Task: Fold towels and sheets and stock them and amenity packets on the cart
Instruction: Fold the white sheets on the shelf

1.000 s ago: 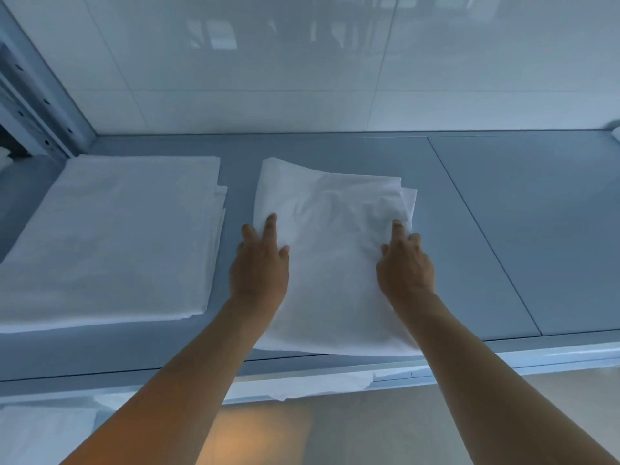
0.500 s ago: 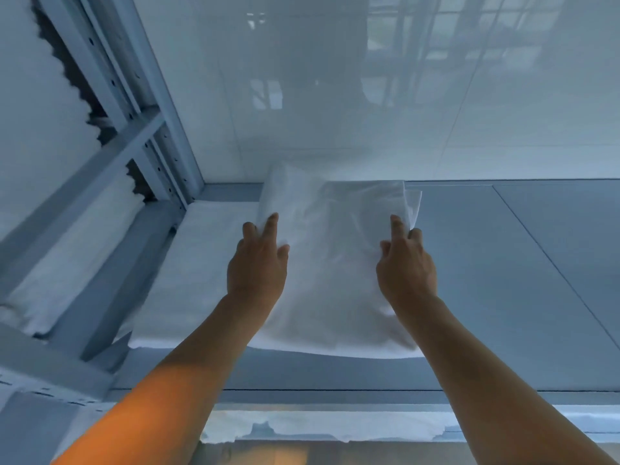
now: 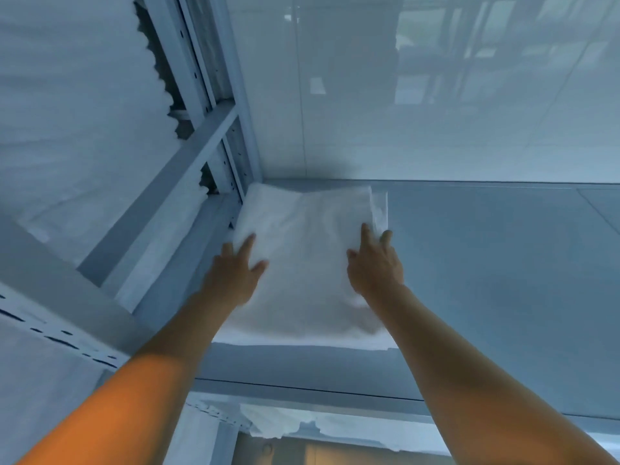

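Left hand (image 3: 235, 280) and right hand (image 3: 375, 266) are lying flat, fingers straight, pressing the folded sheet (image 3: 308, 260) on the shelf (image 3: 486, 263)

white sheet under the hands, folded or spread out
Folded. The white sheet lies as a compact rectangle on the shelf, with layered edges showing at its far right corner.

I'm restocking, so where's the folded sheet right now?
In the head view the folded sheet lies centre-left on the grey shelf, near its back-left corner post, under both hands.
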